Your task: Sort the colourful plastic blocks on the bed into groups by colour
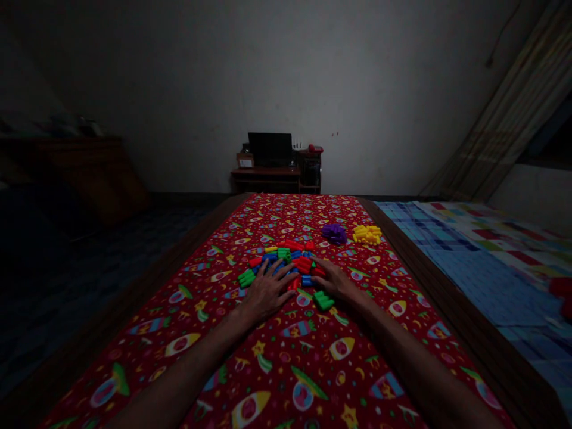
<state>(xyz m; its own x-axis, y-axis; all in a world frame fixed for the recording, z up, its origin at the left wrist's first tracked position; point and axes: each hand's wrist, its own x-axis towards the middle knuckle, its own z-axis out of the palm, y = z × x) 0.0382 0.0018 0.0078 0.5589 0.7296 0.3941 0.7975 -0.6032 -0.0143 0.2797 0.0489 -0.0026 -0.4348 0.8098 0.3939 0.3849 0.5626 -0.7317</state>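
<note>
A mixed pile of plastic toy building blocks in red, blue, green and yellow lies on the red patterned cloth point(295, 329). My left hand point(267, 291) rests palm down on the pile's near left side, fingers spread over blue blocks point(277, 267). On the pile's right side is my right hand point(336, 279), its fingers apart and touching red blocks point(303, 265); no block is plainly gripped. Just below that hand lies a loose green block point(323, 300). More green blocks point(246, 278) sit at the pile's left edge. Some blocks are hidden under my fingers.
Farther back on the cloth are a purple heap point(334, 233) and a yellow heap point(367, 235) of blocks. Brown table edges point(415, 271) flank the cloth. A checked bedspread point(451, 268) lies to the right. A dark screen point(270, 149) stands on a low cabinet by the wall.
</note>
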